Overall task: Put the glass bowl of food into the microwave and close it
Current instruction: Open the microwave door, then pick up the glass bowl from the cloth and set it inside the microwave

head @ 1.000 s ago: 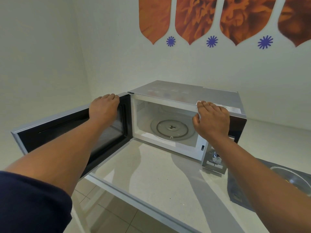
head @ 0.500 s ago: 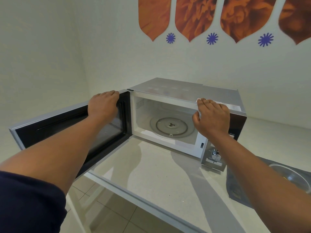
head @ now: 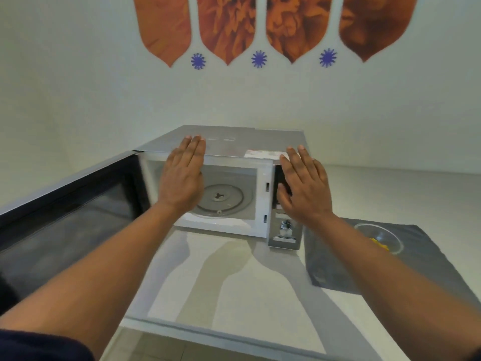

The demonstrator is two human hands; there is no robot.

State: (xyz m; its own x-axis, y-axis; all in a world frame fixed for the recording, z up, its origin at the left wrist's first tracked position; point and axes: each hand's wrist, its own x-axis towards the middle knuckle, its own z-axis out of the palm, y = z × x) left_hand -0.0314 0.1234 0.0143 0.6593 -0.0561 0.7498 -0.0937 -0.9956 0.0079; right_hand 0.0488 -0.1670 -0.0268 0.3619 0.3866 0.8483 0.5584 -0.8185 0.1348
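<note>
A silver microwave (head: 234, 142) stands on the white counter with its door (head: 65, 204) swung fully open to the left. Inside, the round glass turntable (head: 221, 198) lies bare. My left hand (head: 182, 175) hovers flat in front of the cavity's upper left, fingers straight, holding nothing. In front of the control panel, my right hand (head: 303, 186) is also flat and holds nothing. The glass bowl (head: 380, 237) with yellow food sits to the right of the microwave, partly hidden behind my right forearm.
The bowl rests on a dark grey cloth (head: 429, 259) at the counter's right. The white counter (head: 234, 282) ends at a near edge, with tiled floor below. A wall with orange decals rises behind the microwave.
My left hand has let go of the door and moved right, in front of the cavity. My right hand has left the microwave's top edge. The view has shifted so the bowl shows more.
</note>
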